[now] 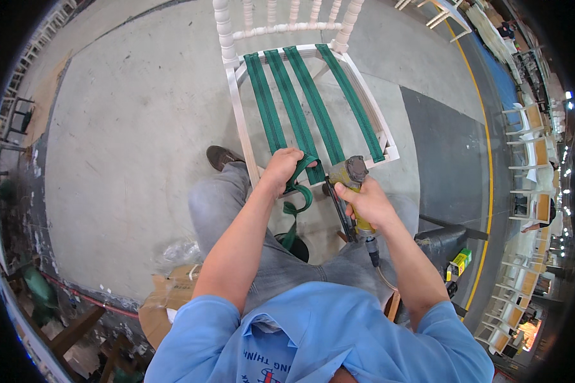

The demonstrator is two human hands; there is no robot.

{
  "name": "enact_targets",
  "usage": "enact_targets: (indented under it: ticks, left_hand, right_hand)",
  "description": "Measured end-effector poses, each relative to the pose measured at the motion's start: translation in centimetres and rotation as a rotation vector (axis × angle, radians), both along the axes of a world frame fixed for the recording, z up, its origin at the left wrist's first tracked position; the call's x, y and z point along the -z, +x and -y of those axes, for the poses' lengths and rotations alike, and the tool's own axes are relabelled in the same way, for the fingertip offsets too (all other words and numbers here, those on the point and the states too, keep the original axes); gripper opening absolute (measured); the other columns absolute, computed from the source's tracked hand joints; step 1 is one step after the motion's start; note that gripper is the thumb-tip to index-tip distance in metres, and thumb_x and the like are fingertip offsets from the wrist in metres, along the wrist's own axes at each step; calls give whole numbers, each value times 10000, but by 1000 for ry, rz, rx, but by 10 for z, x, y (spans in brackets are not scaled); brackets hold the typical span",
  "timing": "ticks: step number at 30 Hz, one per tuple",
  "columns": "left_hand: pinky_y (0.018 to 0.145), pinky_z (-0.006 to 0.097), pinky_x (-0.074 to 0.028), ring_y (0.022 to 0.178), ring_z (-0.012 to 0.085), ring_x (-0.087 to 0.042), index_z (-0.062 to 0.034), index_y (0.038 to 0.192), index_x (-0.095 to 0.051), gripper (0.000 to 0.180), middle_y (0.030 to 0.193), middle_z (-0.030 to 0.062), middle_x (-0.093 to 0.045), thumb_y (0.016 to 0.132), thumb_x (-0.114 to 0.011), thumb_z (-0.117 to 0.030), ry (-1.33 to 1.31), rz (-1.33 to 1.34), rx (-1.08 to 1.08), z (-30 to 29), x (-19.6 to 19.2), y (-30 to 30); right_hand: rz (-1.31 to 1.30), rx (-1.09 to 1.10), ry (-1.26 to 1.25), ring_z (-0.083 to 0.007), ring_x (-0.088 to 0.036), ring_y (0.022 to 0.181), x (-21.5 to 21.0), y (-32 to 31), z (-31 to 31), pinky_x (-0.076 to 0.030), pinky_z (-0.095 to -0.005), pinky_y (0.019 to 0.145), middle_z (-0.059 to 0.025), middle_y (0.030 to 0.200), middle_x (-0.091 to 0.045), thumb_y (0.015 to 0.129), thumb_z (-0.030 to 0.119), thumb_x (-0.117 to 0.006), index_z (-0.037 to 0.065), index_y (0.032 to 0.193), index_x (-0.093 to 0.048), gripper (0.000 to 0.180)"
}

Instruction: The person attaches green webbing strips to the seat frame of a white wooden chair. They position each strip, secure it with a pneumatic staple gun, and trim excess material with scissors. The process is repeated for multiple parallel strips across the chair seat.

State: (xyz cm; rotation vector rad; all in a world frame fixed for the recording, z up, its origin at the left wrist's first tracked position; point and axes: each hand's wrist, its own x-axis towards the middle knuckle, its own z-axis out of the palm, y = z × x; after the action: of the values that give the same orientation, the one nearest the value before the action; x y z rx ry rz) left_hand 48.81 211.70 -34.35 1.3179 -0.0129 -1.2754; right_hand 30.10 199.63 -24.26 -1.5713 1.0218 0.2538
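Note:
In front of me stands a white wooden chair frame (241, 118) with a spindle back at its far end. Several green webbing straps (298, 96) run from the back rail toward the near rail, with a wider gap before the rightmost one. My left hand (283, 169) is closed on the green webbing (307, 195) at the near rail; its loose tail loops down between my legs. My right hand (369, 203) grips a yellow and grey pneumatic staple gun (350, 171), its head close to the near rail beside the webbing. A hose leaves the gun's handle.
A dark bin (295, 247) sits between my legs under the webbing tail. Low at left are a cardboard box (166, 303) and clear plastic (180, 253). To the right are a black seat-like surface (447, 246) and a green-yellow box (459, 262). Chair frames (524, 159) line the far right.

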Motion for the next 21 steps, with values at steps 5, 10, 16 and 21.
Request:
enact_targets:
  ticks: [5, 10, 16, 21]
  left_hand:
    - [455, 307, -405, 521, 116, -505, -23, 1050, -691, 237, 1061, 103, -818, 1025, -531, -197, 37, -1, 43, 1, 11, 11]
    - [447, 305, -394, 507, 115, -483, -16, 1033, -705, 247, 1044, 101, -817, 1019, -537, -197, 18, -32, 54, 0, 10, 16]
    - [459, 323, -391, 555, 125, -491, -25, 1015, -707, 243, 1001, 70, -809, 1017, -543, -205, 16, -34, 81, -2, 10, 20]
    - [452, 318, -396, 545, 130, -510, -24, 1030, -703, 227, 1005, 84, -813, 1017, -557, -198, -8, -38, 96, -4, 9, 20]
  right_hand:
    - [-91, -3, -60, -115, -587, 560, 14, 14, -5, -479, -296, 495, -40, 890, -683, 987, 317, -788, 19, 1287, -604, 461]
    - [-72, -21, -61, -113, -587, 565, 12, 14, -10, -482, -300, 502, -37, 871, -682, 978, 310, -797, 13, 1277, -599, 465]
    - [-95, -44, -67, -111, -592, 579, 7, 24, -22, -489, -294, 519, -27, 860, -666, 982, 312, -791, 14, 1266, -596, 455]
    - [-100, -61, -43, -112, -592, 578, 8, 23, -29, -492, -291, 519, -37, 901, -681, 980, 325, -798, 14, 1269, -596, 470]
